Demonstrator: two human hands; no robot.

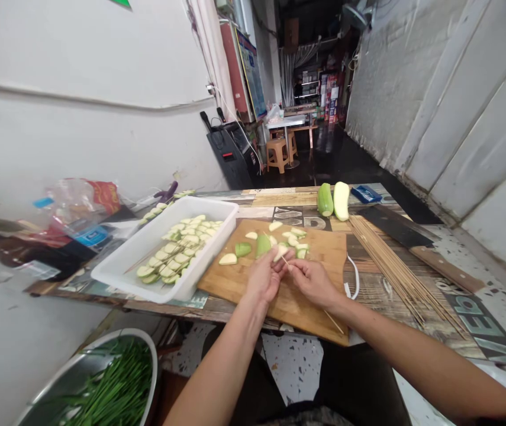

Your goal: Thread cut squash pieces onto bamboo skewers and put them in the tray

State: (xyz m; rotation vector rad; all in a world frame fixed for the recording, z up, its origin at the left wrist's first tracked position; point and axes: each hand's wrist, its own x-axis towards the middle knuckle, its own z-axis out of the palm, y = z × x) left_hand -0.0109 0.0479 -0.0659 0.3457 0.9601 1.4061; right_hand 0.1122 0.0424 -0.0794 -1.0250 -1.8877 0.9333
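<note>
My only view comes from a camera on my head, looking forward and steeply down past my forearms at my hands [281, 269], close over the desk [253, 201], and reaching along the room to the far shelves [309, 89].
</note>
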